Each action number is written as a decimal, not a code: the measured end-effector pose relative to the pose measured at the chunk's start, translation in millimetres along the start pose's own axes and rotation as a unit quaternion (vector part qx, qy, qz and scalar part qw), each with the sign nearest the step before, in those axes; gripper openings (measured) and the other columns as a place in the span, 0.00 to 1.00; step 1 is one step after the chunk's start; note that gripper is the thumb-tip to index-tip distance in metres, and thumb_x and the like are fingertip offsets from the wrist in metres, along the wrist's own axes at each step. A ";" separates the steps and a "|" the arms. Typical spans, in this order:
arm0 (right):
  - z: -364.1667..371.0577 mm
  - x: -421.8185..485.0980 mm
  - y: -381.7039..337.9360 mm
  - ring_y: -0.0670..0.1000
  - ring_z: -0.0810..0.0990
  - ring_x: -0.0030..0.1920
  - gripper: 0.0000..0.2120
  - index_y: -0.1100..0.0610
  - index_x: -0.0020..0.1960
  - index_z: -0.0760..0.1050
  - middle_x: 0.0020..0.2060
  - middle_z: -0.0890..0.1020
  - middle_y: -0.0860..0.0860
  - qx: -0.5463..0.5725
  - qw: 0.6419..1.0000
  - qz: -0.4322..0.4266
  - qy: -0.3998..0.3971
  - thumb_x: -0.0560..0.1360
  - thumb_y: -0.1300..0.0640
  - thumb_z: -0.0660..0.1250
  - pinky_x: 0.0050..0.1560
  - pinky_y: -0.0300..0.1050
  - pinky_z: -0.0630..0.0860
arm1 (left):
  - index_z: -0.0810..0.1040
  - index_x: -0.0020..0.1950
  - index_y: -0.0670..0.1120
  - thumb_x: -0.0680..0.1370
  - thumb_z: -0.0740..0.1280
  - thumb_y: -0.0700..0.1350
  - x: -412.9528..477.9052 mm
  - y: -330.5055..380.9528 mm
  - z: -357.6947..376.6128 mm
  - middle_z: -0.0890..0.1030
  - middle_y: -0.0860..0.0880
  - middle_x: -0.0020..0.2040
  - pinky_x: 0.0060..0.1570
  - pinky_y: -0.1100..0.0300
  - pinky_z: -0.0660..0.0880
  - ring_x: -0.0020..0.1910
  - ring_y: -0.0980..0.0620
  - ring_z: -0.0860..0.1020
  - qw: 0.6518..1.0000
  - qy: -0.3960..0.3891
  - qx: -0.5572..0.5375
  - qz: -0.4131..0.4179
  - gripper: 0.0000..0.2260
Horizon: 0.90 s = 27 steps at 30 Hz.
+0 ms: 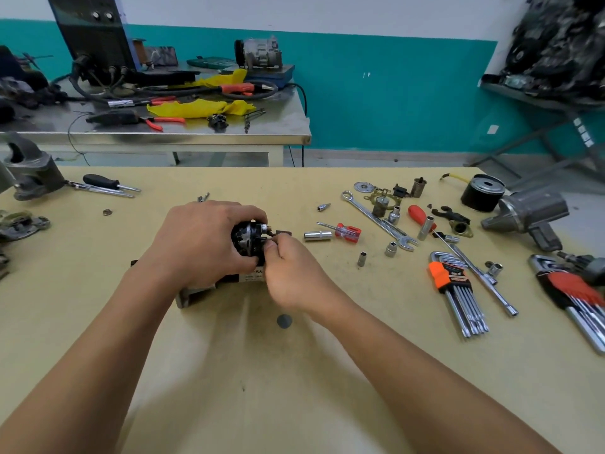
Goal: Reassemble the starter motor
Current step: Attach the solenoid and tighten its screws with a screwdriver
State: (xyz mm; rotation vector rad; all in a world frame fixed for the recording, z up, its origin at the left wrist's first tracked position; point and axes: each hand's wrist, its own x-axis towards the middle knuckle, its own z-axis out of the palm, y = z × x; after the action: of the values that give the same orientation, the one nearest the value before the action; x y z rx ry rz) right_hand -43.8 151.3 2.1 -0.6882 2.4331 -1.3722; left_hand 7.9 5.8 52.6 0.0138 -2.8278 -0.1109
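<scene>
Two bare forearms reach in from the near edge over the counter [229,371], a matte, pale yellow board with scuffs and one dark round spot [284,321]. At its middle lies the starter motor [248,239], a dark cylinder on its side with a white label [255,277] on its flank and a squared grey metal flange [186,298] at the near-left end. Its far end is uncovered: a black ring with shiny metal segments and a short brass-coloured stud. The left grip [203,244] wraps over that end from above, fingers curled round the body. The right grip [291,273] is closed to a pinch, thumb and fingertips on a small dark piece [282,235] touching the motor's open end. To the right, apart from the motor, lie a chrome socket [317,235], a small screwdriver [347,230] with a clear red handle, a long chrome spanner [376,217] and a set of hex keys [458,290] in an orange holder
</scene>
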 end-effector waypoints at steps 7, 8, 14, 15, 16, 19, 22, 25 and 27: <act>-32.3 7.3 -9.0 0.52 0.72 0.33 0.16 0.64 0.48 0.76 0.33 0.75 0.54 -0.029 0.998 0.001 -0.054 0.83 0.53 0.57 0.36 0.49 0.69 | 0.75 0.60 0.65 0.66 0.68 0.62 -0.4 -0.8 0.5 0.81 0.61 0.50 0.40 0.57 0.68 0.50 0.52 0.79 1.000 0.007 0.000 0.005 0.22; -49.1 13.8 -9.0 0.51 0.72 0.32 0.15 0.64 0.47 0.78 0.33 0.77 0.54 -0.061 0.997 -0.014 -0.037 0.81 0.54 0.60 0.36 0.48 0.69 | 0.75 0.60 0.65 0.67 0.68 0.62 -0.9 -1.6 0.9 0.81 0.61 0.50 0.41 0.57 0.68 0.50 0.53 0.79 1.000 0.004 -0.001 0.004 0.22; -96.3 64.9 22.5 0.55 0.78 0.61 0.18 0.47 0.68 0.75 0.64 0.78 0.50 -0.432 0.901 -0.045 0.007 0.78 0.54 0.67 0.54 0.49 0.76 | 0.74 0.62 0.66 0.69 0.71 0.62 1.3 -3.6 2.1 0.80 0.62 0.51 0.40 0.58 0.65 0.51 0.55 0.77 1.000 0.000 0.002 0.002 0.22; -89.9 71.6 29.7 0.55 0.78 0.61 0.19 0.47 0.69 0.75 0.64 0.78 0.51 -0.463 0.885 -0.050 -0.013 0.78 0.55 0.67 0.52 0.48 0.76 | 0.73 0.62 0.66 0.69 0.70 0.63 1.0 -4.5 2.4 0.80 0.62 0.52 0.39 0.58 0.65 0.50 0.55 0.76 1.000 -0.001 0.003 0.001 0.22; -83.8 76.3 35.2 0.56 0.79 0.59 0.18 0.48 0.68 0.76 0.63 0.78 0.51 -0.485 0.873 -0.056 -0.022 0.78 0.55 0.67 0.50 0.48 0.76 | 0.73 0.63 0.66 0.69 0.70 0.64 0.3 -5.6 2.8 0.80 0.62 0.52 0.39 0.58 0.64 0.49 0.56 0.76 1.000 -0.002 0.003 0.001 0.22; -73.4 86.2 46.0 0.54 0.79 0.45 0.12 0.52 0.60 0.80 0.50 0.81 0.52 -0.522 0.850 -0.056 -0.031 0.79 0.56 0.65 0.41 0.47 0.75 | 0.73 0.63 0.66 0.69 0.70 0.64 -0.2 -6.7 3.4 0.80 0.62 0.52 0.40 0.58 0.66 0.49 0.56 0.76 1.000 0.000 0.002 0.007 0.23; -72.4 85.0 43.1 0.54 0.78 0.44 0.10 0.55 0.59 0.78 0.48 0.78 0.52 -0.542 0.836 -0.058 -0.056 0.81 0.55 0.62 0.39 0.48 0.73 | 0.73 0.63 0.65 0.69 0.69 0.64 0.8 -6.5 2.8 0.81 0.62 0.51 0.40 0.58 0.67 0.50 0.55 0.77 1.000 -0.003 -0.005 0.008 0.22; -88.0 68.1 29.6 0.53 0.78 0.48 0.09 0.52 0.56 0.75 0.48 0.78 0.50 -0.455 0.883 -0.103 -0.049 0.84 0.51 0.58 0.45 0.50 0.76 | 0.72 0.62 0.66 0.68 0.68 0.65 0.9 -7.3 3.9 0.80 0.62 0.51 0.39 0.59 0.68 0.49 0.56 0.77 1.000 -0.003 -0.004 0.008 0.23; -98.5 45.9 18.7 0.47 0.77 0.44 0.08 0.45 0.49 0.72 0.42 0.77 0.43 -0.342 0.926 -0.155 -0.025 0.84 0.49 0.56 0.39 0.44 0.71 | 0.72 0.62 0.66 0.67 0.66 0.65 0.7 -8.6 5.3 0.81 0.62 0.50 0.40 0.59 0.68 0.48 0.57 0.77 1.000 0.003 -0.007 0.006 0.23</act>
State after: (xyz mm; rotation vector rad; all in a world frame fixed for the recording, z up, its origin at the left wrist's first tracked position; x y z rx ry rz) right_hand -131.9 207.5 37.4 -1.2859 2.8432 -0.5243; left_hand 5.5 -2.3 47.1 -0.0063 -2.8216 -0.1274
